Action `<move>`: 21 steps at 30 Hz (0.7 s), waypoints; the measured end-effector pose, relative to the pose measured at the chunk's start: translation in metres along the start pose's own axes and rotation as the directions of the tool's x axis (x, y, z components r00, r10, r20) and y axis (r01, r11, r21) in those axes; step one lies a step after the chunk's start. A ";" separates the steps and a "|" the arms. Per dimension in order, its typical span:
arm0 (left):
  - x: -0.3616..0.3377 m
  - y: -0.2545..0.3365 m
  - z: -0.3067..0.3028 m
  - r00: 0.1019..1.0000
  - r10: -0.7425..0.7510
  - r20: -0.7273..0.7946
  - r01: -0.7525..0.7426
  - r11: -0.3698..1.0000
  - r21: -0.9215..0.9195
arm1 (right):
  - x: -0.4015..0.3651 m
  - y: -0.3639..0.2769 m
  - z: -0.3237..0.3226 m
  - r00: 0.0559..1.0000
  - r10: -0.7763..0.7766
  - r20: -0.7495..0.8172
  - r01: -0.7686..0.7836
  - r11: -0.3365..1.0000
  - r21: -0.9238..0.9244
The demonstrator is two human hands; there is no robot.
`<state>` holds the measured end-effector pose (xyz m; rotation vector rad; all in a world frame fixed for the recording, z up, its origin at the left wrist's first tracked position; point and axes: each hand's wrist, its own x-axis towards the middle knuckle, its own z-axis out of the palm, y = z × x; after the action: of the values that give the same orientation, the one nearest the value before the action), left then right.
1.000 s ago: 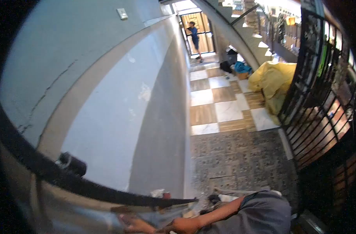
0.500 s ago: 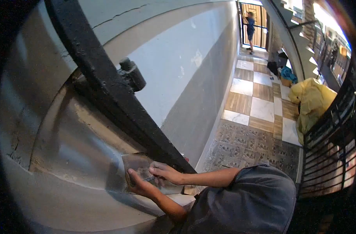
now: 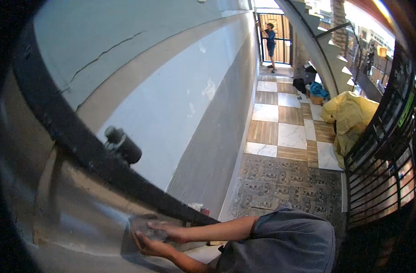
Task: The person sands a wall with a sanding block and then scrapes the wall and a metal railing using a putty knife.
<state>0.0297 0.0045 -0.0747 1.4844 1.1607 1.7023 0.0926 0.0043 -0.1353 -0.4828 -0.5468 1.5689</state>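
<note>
Low on the left of the head view, my two hands are close together at a thin grey-brown sheet (image 3: 139,223). My left hand (image 3: 149,245) is the lower one, its fingers curled at the sheet's edge with the thumb up. My right hand (image 3: 169,231) reaches in from above, fingers bent and pressed onto the sheet. Between the hands the surface looks dull grey, and its detail is blurred. Just above them, a black metal bar (image 3: 94,157) runs diagonally, with a short black cylinder (image 3: 123,144) fixed to it.
A painted wall (image 3: 180,100) with a crack stands beyond the bar. Alongside it runs a checkered tile floor (image 3: 292,134). A yellow cover (image 3: 353,111), black railing (image 3: 376,195) and stairs (image 3: 328,54) are on the right. Another person (image 3: 271,43) stands by the far gate (image 3: 281,34).
The view has shifted, so my hands, the bar and the sheet appear further left and lower. My hands stay together at the sheet. The far person stays by the gate.
</note>
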 end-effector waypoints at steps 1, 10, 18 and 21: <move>0.002 -0.007 -0.002 1.000 0.018 -0.013 -0.018 0.999 0.029 | 0.011 0.011 -0.005 1.000 0.007 -0.003 -0.007 0.998 0.063; -0.005 0.013 0.016 0.994 0.014 0.106 -0.014 1.000 0.007 | 0.042 0.037 -0.029 0.968 -0.136 -0.210 0.152 0.986 0.065; -0.004 0.022 0.014 0.986 0.167 0.020 -0.164 0.980 -0.114 | 0.024 0.026 -0.033 0.985 -0.010 -0.170 0.034 0.990 0.140; -0.014 -0.007 -0.004 0.993 0.115 0.023 -0.110 0.981 -0.157 | 0.024 0.026 -0.028 0.988 0.070 -0.140 -0.046 0.985 0.165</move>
<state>0.0281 -0.0056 -0.0875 1.4993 0.9203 1.7941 0.0873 0.0283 -0.1731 -0.4886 -0.2931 1.6046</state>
